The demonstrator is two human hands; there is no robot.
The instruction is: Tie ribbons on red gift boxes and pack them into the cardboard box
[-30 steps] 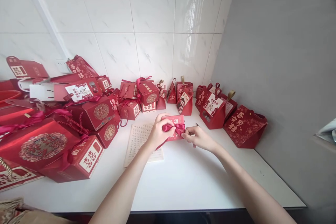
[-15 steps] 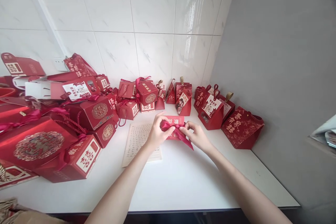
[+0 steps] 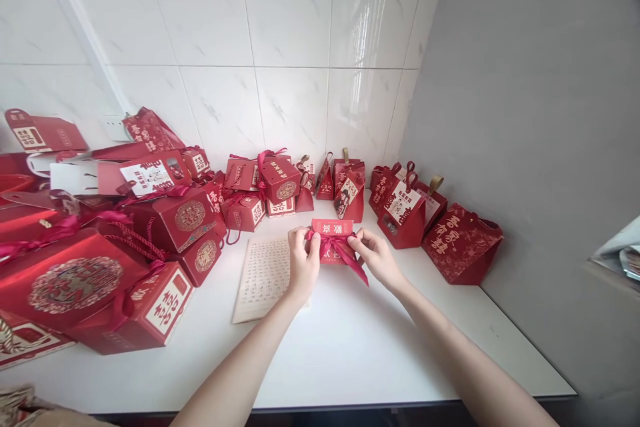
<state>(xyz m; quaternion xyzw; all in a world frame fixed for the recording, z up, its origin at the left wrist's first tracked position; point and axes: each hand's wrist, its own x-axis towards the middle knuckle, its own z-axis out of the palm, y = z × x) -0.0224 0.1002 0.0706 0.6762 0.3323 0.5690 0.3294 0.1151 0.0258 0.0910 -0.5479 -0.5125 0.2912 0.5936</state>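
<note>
A small red gift box (image 3: pixel 332 227) with gold characters stands on the white table (image 3: pixel 345 347), tied with a dark pink ribbon bow (image 3: pixel 334 241). My left hand (image 3: pixel 303 259) pinches the left loop of the bow, fingers closed. My right hand (image 3: pixel 379 256) pinches the right loop, fingers closed as well. A ribbon tail (image 3: pixel 356 269) hangs down between my hands toward the front right.
A sheet of printed paper (image 3: pixel 263 271) lies left of the box. Many red gift boxes crowd the left side (image 3: pixel 75 280) and the back wall (image 3: pixel 280 180). More red boxes (image 3: pixel 463 243) stand at the right by the grey wall.
Both hands shifted apart onto the bow's loops, drawing them outward. A ribbon tail now hangs down to the front right. The box stands more upright.
</note>
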